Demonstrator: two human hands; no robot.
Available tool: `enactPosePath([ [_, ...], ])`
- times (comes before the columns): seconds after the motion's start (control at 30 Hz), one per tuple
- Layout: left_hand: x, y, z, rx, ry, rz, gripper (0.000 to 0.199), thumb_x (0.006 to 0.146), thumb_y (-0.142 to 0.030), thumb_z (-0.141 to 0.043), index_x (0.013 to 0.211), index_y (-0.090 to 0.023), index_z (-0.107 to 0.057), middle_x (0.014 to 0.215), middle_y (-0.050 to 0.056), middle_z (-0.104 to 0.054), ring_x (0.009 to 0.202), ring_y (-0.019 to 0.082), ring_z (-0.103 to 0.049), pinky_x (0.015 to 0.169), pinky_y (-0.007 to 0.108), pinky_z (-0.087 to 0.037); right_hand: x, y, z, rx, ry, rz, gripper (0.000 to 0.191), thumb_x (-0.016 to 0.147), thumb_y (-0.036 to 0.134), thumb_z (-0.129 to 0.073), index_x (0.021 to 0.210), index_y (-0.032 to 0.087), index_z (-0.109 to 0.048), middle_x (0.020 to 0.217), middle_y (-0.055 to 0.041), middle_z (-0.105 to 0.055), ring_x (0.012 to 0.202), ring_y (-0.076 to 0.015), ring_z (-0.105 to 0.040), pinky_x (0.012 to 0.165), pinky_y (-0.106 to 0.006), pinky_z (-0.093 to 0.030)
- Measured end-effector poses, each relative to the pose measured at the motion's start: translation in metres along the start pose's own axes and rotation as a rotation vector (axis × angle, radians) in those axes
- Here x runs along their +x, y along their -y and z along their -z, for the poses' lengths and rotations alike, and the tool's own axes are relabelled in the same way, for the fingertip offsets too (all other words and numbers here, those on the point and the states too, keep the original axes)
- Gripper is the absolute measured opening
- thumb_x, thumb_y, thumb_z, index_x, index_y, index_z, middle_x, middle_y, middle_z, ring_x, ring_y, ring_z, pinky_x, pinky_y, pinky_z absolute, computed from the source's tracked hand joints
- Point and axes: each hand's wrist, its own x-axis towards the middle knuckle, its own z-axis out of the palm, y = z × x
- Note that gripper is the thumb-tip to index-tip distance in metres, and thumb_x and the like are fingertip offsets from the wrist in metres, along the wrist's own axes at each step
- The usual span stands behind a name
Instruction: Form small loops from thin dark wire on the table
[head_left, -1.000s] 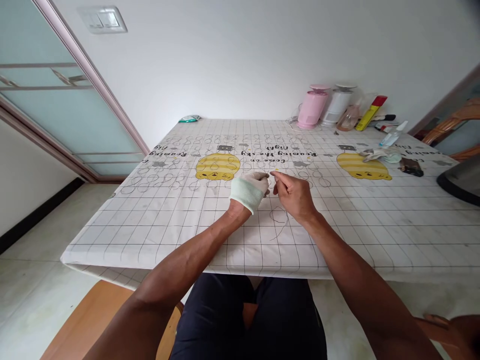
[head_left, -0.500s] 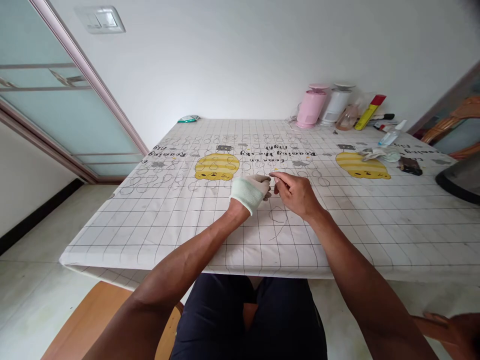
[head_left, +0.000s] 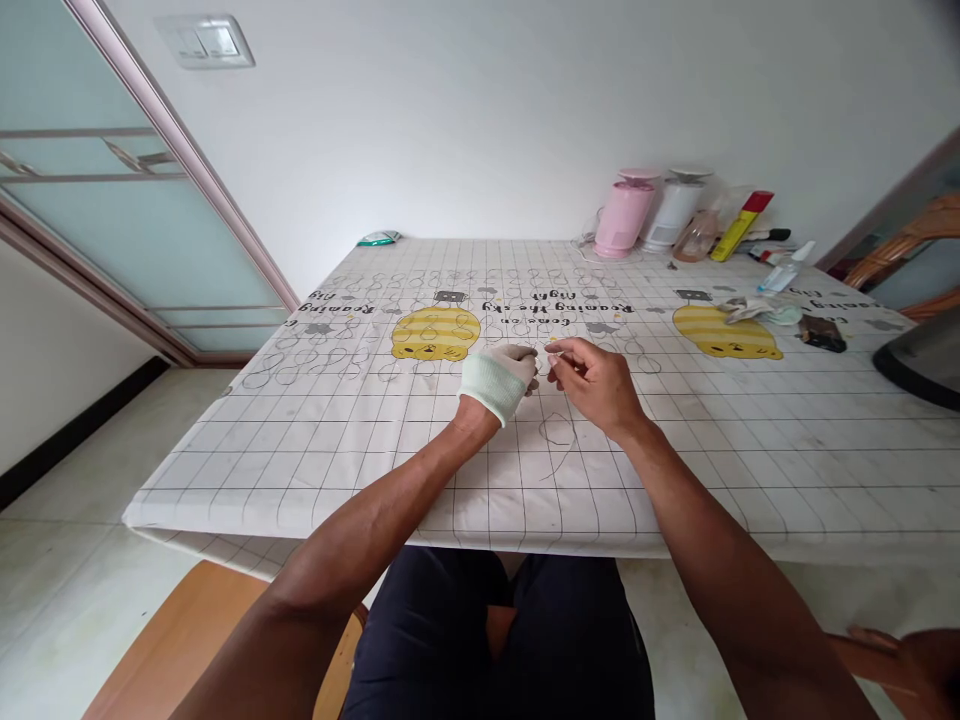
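So, gloved left hand (head_left: 510,378) nearly meets right hand (head_left: 592,385) near a thin loop (head_left: 556,443); can't tell if either grip's closed.

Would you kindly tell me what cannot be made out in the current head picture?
Head view: what the gloved left hand may hold, hidden by the back of that hand.
Head view: whether the right hand pinches anything, too small to tell.
Head view: the full shape of the dark-rimmed object, cut off by the right edge.
Head view: any print on the yellow-and-red container, too small to read.
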Motion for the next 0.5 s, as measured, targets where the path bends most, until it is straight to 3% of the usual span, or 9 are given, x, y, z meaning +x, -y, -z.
enactPosePath([
  [0.2, -0.002, 0.002, -0.001, 0.149, 0.051, -0.078, 0.029, 0.097, -0.018, -0.049, 0.085, -0.019, -0.075, 0.072, 0.001, -0.072, 0.067, 0.013, -0.073, 0.063, 0.02, -0.053, -0.002, -0.003, -0.012, -0.126, -0.109, 0.096, 0.026, 0.107, 0.038, -0.059, 0.115, 0.025, -0.08, 0.073, -0.0019, -0.074, 0.06, -0.017, -0.067, 0.063, -0.031, -0.054],
  [0.5, -0.001, 0.005, -0.003, 0.211, 0.045, -0.07, 0.025, 0.096, -0.022, -0.053, 0.094, -0.022, -0.077, 0.071, 0.0, -0.073, 0.071, 0.016, -0.076, 0.072, 0.024, -0.057, -0.001, -0.002, -0.015, -0.13, -0.15, 0.136, 0.029, 0.104, 0.029, -0.056, 0.104, 0.024, -0.085, 0.068, -0.0014, -0.072, 0.058, -0.0171, -0.064, 0.062, -0.032, -0.053],
])
